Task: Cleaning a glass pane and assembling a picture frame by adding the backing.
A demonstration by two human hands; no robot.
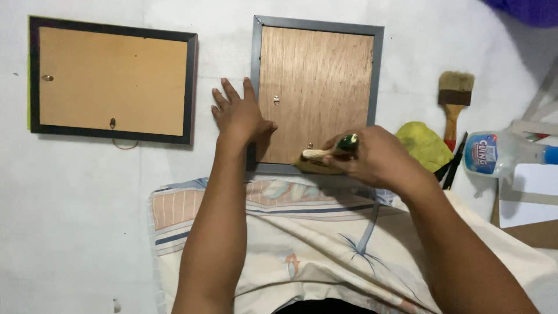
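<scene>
The grey picture frame (pixel 318 93) lies face down on the white tabletop (pixel 87 221), just beyond a patterned cloth (pixel 302 244) spread at the near edge, its wooden backing board already seated inside the rim and small metal clips showing near the middle and the lower edge. The left hand (pixel 239 116) lies flat with fingers spread, its grip pressed on the frame's left rail and thumb on the board. The right hand (pixel 372 157) has its grip pinched around a small brush (pixel 328 150) with a pale handle and dark green end, held at the lower edge; judging by this, work there looks unfinished. To the left, well apart, a black frame (pixel 112 80) lies face down, backing in place. Right of the hands sit a yellow rag (pixel 424 145), a wide paintbrush (pixel 454 104) and a glue bottle (pixel 500 154).
</scene>
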